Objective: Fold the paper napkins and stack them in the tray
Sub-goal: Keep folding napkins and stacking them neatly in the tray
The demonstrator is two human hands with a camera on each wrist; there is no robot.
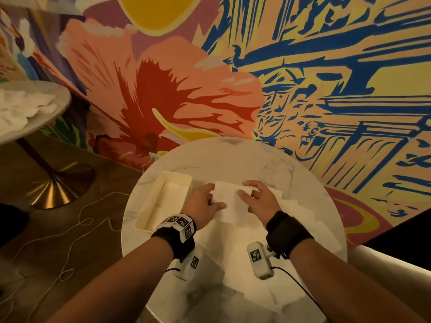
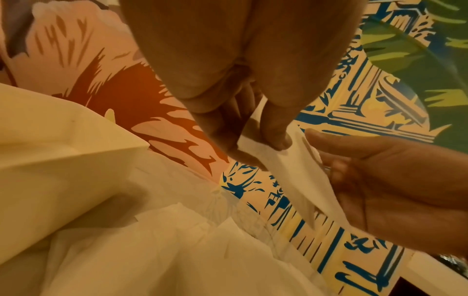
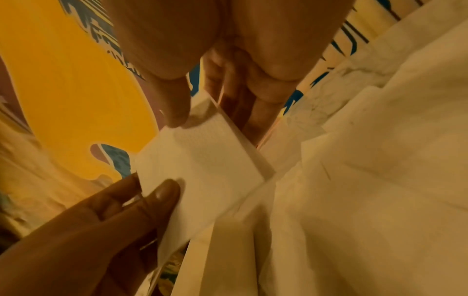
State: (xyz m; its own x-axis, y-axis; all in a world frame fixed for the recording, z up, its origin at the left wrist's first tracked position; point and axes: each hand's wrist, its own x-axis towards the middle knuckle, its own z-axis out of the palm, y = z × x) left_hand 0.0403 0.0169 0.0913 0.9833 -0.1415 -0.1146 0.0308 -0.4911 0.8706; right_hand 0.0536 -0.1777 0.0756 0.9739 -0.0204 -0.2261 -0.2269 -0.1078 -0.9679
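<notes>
painted flowers and blue line-work cover the wall behind a round white marble table, strewn with loose white paper napkins. both hands hold one white embossed paper napkin just above it (lifted, partly folded): the left hand pinches its left edge between thumb and fingers, the right hand pinches the right edge. just left sits a cream rectangular plastic tray. another table stands far left on wood flooring.
</notes>
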